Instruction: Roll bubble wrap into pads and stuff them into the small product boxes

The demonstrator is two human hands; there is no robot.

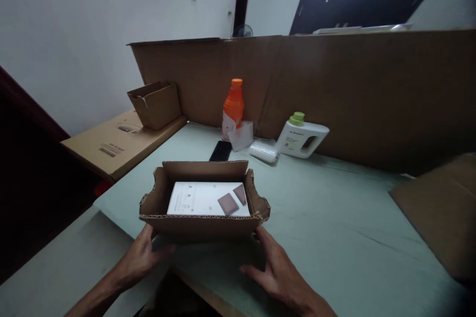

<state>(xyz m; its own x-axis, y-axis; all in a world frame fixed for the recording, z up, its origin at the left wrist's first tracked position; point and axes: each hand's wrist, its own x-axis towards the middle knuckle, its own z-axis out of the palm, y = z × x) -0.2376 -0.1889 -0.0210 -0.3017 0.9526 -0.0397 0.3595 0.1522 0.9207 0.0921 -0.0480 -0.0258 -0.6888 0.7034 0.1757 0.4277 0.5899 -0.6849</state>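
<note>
Cardboard box point(204, 203) sits between left hand point(143, 256) and right hand point(277, 270), both open-fingered, touching its near corners. Orange bottle point(233, 106) and phone point(220, 150) lie beyond.

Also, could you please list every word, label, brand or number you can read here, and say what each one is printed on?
No text here is sharp enough to quote.
Flat carton: dark print, too blurred to read.
White jug: label too small to read.
Orange bottle: label unreadable.
White box inside the open carton: faint marks only, unreadable.
</note>
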